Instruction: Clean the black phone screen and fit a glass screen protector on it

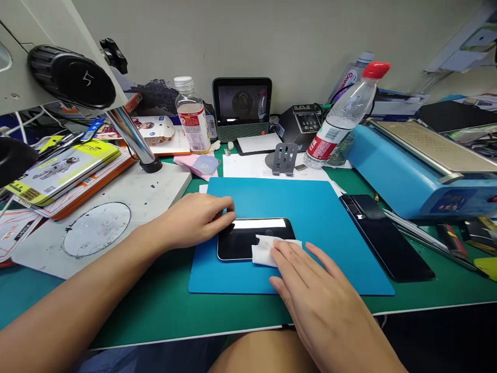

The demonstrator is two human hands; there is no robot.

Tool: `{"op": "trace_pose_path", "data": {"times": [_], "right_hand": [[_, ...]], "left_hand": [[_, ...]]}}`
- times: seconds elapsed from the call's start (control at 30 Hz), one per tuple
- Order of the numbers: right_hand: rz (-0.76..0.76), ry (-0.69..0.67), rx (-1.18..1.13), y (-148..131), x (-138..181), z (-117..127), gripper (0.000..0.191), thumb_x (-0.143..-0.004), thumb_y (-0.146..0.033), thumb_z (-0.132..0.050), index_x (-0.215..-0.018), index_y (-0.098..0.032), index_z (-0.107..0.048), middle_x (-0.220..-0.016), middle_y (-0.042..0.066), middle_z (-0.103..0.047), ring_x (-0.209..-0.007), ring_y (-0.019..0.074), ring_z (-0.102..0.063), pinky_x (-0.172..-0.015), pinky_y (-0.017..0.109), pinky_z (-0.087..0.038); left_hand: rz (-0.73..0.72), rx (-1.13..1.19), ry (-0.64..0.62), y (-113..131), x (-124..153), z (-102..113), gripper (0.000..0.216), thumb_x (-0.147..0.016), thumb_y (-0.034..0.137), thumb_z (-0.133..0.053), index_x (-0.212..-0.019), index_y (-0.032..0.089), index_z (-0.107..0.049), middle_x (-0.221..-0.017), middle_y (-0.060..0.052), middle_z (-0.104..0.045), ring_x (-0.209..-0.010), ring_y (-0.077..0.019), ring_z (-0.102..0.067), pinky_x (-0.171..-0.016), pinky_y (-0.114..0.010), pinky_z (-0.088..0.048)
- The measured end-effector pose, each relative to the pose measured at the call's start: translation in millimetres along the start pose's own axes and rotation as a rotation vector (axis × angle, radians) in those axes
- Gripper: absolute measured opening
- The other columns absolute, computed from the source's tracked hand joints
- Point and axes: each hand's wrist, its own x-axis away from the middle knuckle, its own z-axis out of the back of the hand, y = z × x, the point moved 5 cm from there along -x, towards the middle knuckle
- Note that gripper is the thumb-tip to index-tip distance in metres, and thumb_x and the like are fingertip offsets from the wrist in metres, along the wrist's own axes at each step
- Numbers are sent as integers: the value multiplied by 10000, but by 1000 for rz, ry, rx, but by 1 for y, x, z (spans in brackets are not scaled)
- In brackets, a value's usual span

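Note:
A smartphone (236,245) with a black front and a light rim lies face up on a blue mat (240,199). My left hand (198,218) has its fingers curled, thumb and forefinger at the phone's upper left corner, gripping that end. With my right hand (310,282) I press a folded white wipe (264,253) onto the right part of the screen. The fingers lie together over the wipe, and the thumb is lower, beside the phone. The wipe and fingers hide the phone's lower right corner. A bright reflection runs along the screen's upper edge.
Right of the mat lie another black phone (382,241) and tweezers (430,241). Behind them stands a blue heating plate machine (392,171). A tilted red-capped bottle (337,124), a grey phone stand (285,158) and another bottle (193,122) are behind. A microscope base (155,197) is left.

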Motion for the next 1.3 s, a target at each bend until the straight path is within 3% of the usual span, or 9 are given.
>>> {"op": "trace_pose_path", "data": {"times": [0.5, 0.8, 1.03, 1.3], "right_hand": [[46, -78, -49, 10, -20, -10, 402, -1123, -237, -375, -1245, -83, -727, -1259, 155, -809, -1143, 282, -777, -1068, 528, -591], [36, -18, -6, 0, -2, -1, 391, -1115, -249, -409, -1239, -94, -745, -1284, 138, -805, -1147, 270, -779, -1036, 471, -601], [50, -47, 5, 4, -4, -1, 403, -1119, -262, -399, -1259, -98, -740, -1308, 125, -796, -1160, 273, -778, -1033, 474, -604], [-4, -25, -1, -6, -13, -6, 488, -1123, -354, -391, -1261, -41, -739, -1281, 179, -798, -1133, 305, -788, -988, 464, -641]], "left_hand": [[-9, -1, -18, 6, -1, -3, 297, -1083, 434, -431, -985, 247, -640, -704, 10, -678, -668, -196, -620, -625, -310, -303], [40, 2, 70, -16, 1, 7, 335, -1071, 453, -423, -997, 230, -662, -778, -20, -700, -711, -202, -634, -652, -314, -368], [39, -25, -25, -6, -1, -1, 345, -1074, 459, -409, -1026, 245, -674, -781, -23, -699, -749, -225, -652, -666, -315, -365], [52, -31, -21, -6, 0, 1, 382, -1084, 459, -372, -1009, 246, -681, -806, -37, -708, -759, -233, -658, -660, -317, -366]]}}
